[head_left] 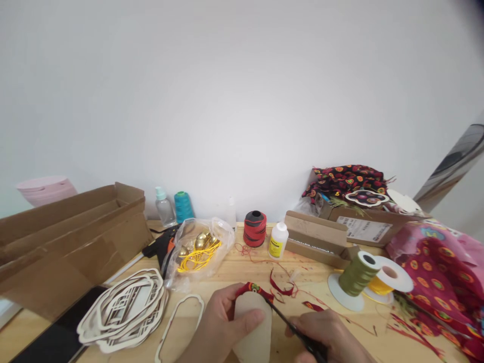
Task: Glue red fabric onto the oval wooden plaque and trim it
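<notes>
My left hand point(221, 322) grips a pale, round-ended board point(257, 344), its thumb lying across the front. Patterned red fabric point(252, 288) sticks out past the board's top edge, pinched behind by my fingers. Closed round black-handled scissors point(282, 316), my right hand point(333, 335) is just to the right of the board. The scissor tips touch the fabric at the board's upper right; how far the blades are apart is hard to see. A curved red fabric scrap point(280, 291) lies behind, and a smaller scrap point(313, 306) is close to my right hand.
Stacked wooden frames point(123, 315), a single frame point(166, 327) and a bag with brass bells point(202, 247) are on the left. Behind stand a red thread spool point(255, 229) and a glue bottle point(279, 242). Right: an olive spool point(358, 275), red fabric point(434, 275), cardboard boxes point(317, 242).
</notes>
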### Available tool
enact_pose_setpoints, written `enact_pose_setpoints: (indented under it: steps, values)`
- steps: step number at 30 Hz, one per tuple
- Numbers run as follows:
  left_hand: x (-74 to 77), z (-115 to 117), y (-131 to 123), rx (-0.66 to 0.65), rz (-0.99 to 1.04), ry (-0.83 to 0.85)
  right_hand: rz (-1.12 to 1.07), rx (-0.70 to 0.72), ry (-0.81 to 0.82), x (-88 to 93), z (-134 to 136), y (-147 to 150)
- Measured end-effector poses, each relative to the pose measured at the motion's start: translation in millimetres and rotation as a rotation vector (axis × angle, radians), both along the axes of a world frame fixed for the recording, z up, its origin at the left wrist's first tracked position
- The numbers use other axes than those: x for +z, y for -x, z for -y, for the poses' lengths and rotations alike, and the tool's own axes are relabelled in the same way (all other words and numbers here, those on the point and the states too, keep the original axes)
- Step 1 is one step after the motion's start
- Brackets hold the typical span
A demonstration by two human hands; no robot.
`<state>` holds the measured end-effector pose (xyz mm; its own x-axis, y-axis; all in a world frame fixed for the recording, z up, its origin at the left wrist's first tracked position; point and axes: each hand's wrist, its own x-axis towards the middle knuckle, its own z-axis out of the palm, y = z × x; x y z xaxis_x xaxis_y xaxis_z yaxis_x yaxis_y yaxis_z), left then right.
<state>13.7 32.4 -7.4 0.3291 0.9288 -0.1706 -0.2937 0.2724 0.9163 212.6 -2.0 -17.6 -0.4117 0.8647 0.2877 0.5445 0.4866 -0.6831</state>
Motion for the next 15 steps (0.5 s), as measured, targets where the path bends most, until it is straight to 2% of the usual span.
enact_pose_setpoints:
  steps: [3, 10, 15]
  values:
    - [0.5, 0, 0, -0.006, 0.002, -0.006, 0.008, 0.014, 0.003, 1.9, -3, 0]
    - [-7.9, -2, 1, -0.041, 0.007, -0.039, -0.049, 0.037, -0.062, -8.1, -3, -12]
    - [-10.2, -7, 5, -0.026, -0.032, -0.067, -0.077, -0.024, 0.077, -2.0, 11, -27]
